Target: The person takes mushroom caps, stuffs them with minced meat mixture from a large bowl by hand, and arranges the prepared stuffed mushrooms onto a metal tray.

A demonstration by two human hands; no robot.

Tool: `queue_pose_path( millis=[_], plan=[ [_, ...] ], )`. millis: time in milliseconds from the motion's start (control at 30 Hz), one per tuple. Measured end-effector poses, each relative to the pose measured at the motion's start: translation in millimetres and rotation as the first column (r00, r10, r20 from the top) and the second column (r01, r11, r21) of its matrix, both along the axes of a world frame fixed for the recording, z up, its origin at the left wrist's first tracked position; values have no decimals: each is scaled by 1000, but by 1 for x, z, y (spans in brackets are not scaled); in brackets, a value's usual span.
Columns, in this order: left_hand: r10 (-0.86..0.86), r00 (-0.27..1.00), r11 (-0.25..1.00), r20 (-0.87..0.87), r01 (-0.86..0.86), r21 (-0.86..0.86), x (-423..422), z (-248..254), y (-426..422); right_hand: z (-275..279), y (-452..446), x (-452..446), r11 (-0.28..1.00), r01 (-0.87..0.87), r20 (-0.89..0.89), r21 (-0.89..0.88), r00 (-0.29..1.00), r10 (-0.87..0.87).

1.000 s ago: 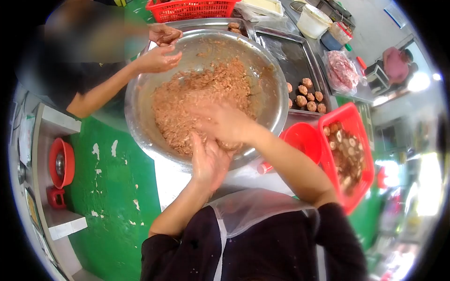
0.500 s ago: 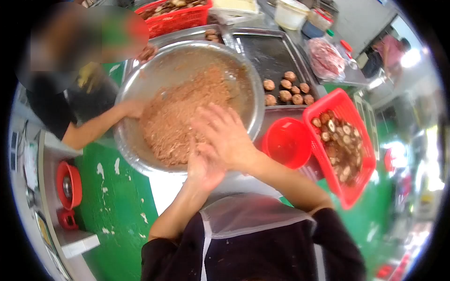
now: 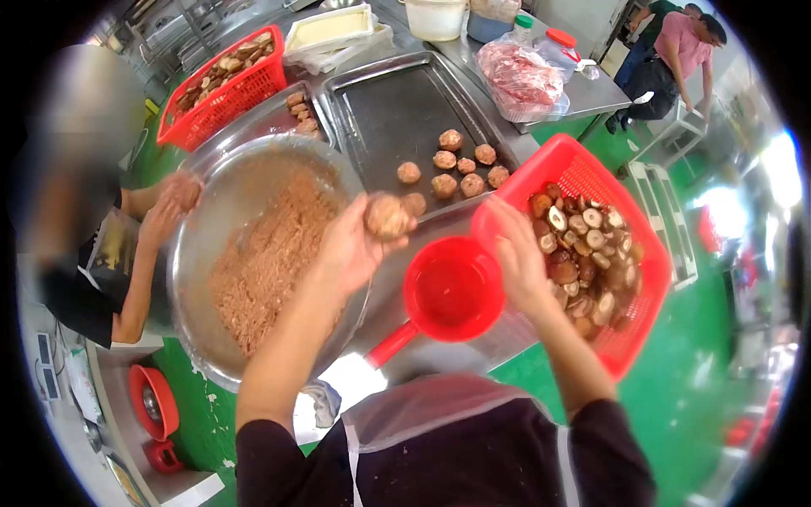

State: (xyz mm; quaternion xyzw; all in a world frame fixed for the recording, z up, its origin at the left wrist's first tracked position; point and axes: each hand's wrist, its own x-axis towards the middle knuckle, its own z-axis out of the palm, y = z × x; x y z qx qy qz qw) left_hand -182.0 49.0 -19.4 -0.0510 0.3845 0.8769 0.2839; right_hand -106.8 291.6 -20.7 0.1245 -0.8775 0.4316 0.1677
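Note:
In the head view, my left hand holds a round meatball in its fingers, above the right side of the steel bowl. Minced meat fills part of that bowl. My right hand, fingers extended and apart, is at the near-left rim of a red basket. Inside the basket are wet brown mushrooms, and I see nothing held in this hand. Between my hands stands a red dipper, its handle pointing toward me. Several meatballs sit on a dark metal tray.
A co-worker's hand holds a lump of meat over the bowl's left rim. Farther back are a second red basket, a bag of meat and a white bucket. Another person bends over at the far right.
My hands have parted; both were together over the minced meat. The left now holds a meatball, and the right has moved to the red basket. The view has shifted right.

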Motion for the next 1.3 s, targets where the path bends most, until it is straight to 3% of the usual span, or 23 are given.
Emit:
queue_pose_path(
  millis=[133, 200, 333, 400, 533, 667, 767, 867, 1067, 1300],
  plan=[
    [-74, 993, 922, -94, 33, -385, -113, -38, 44, -17, 72, 16, 984, 180, 122, -17, 977, -176],
    [-125, 990, 878, -71, 77, -472, -157, -61, 61, -38, 99, 25, 959, 281, 216, 32, 935, -281],
    [-273, 961, 730, -39, 180, -659, -220, -103, 80, -54, 127, 26, 940, 333, 285, -68, 910, -302],
    [-365, 931, 654, -22, 240, -718, -245, -126, 84, -54, 134, 23, 917, 371, 371, -147, 880, -296],
    [-475, 879, 471, 45, 297, -831, -281, -164, 90, -65, 155, 14, 917, 384, 309, -106, 889, -336],
    [-562, 822, 357, 86, 335, -872, -297, -175, 97, -79, 164, 11, 904, 412, 377, -113, 860, -345],
    [-743, 647, 99, 172, 360, -928, -310, -187, 92, -82, 163, 5, 895, 422, 402, -142, 851, -338],
    [-807, 512, -50, 294, 437, -898, -309, -176, 87, -83, 161, 2, 893, 423, 423, -157, 845, -326],
    [-880, 407, -35, 244, 457, -889, -306, -178, 84, -88, 158, -1, 876, 433, 466, -212, 833, -299],
    [-865, 500, 84, 40, 223, -971, -302, -188, 86, -81, 157, 0, 868, 444, 464, -222, 831, -307]
  ],
)
